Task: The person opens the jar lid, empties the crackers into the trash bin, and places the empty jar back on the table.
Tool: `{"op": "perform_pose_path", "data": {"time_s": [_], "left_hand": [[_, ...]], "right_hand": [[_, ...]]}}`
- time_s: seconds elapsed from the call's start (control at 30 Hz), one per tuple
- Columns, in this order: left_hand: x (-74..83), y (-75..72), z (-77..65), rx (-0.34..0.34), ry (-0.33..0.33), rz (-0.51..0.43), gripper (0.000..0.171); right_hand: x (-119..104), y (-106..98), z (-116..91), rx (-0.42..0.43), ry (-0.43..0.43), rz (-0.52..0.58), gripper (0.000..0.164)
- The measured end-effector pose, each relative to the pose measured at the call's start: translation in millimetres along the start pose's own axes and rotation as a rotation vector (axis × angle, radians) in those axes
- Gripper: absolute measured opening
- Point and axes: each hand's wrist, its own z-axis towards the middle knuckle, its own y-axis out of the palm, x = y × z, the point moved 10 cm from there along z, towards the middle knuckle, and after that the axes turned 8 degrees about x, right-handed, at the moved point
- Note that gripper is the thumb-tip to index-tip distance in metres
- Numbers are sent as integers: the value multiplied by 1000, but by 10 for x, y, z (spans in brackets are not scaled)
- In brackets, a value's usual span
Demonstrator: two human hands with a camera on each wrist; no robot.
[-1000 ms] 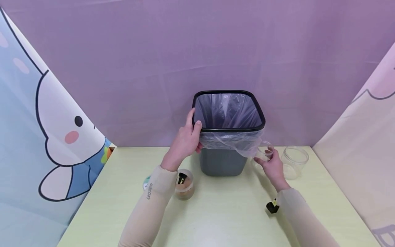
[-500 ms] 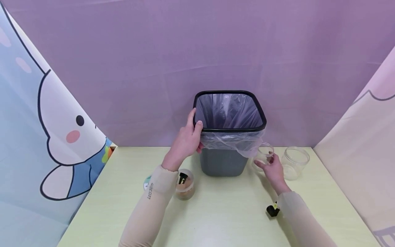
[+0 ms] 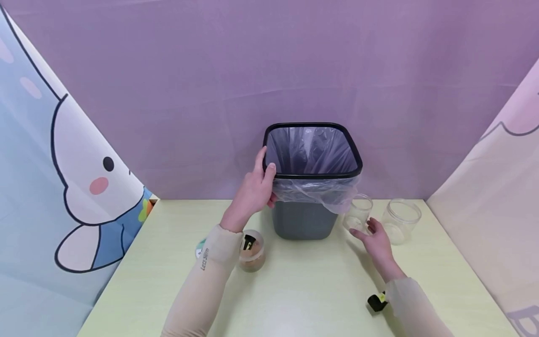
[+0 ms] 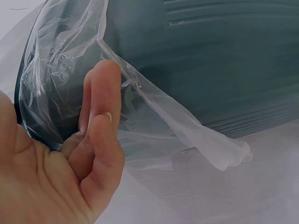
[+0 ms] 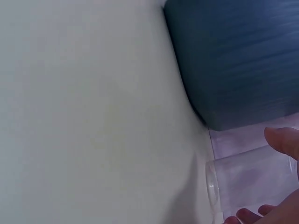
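Note:
A grey trash can (image 3: pixel 303 221) with a black rim stands at the back, lined with a clear plastic bag (image 3: pixel 311 191) folded over the rim. My left hand (image 3: pixel 251 191) grips its near left corner, thumb at the rim; in the left wrist view the fingers (image 4: pixel 105 93) lie against the bag-covered side. Right of the can, a small clear jar (image 3: pixel 358 211) stands upright. My right hand (image 3: pixel 376 245) is just in front of it, fingers parted and holding nothing. In the right wrist view, thumb and fingertips (image 5: pixel 247 216) flank the jar (image 5: pixel 254 175).
A larger clear jar (image 3: pixel 403 219) stands at the back right. Near the left sleeve is a tub (image 3: pixel 251 258) with brownish contents and a black piece on top. A round green-and-white thing (image 3: pixel 200 249) is partly hidden by that sleeve. By the right cuff lies a small black-and-yellow object (image 3: pixel 376 303).
My right hand has let go of the small jar, which now stands on the table, and has drawn back toward me. The left hand stays on the trash can.

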Motion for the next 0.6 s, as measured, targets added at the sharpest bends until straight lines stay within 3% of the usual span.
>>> {"op": "perform_pose_path", "data": {"time_s": [0.3, 0.6], "left_hand": [[-15, 6, 0, -2, 1, 5, 63], [-7, 9, 7, -12, 7, 13, 64]], "right_hand": [[18, 115, -359, -57, -14, 26, 92], [-215, 491, -700, -103, -154, 75, 79]]}}
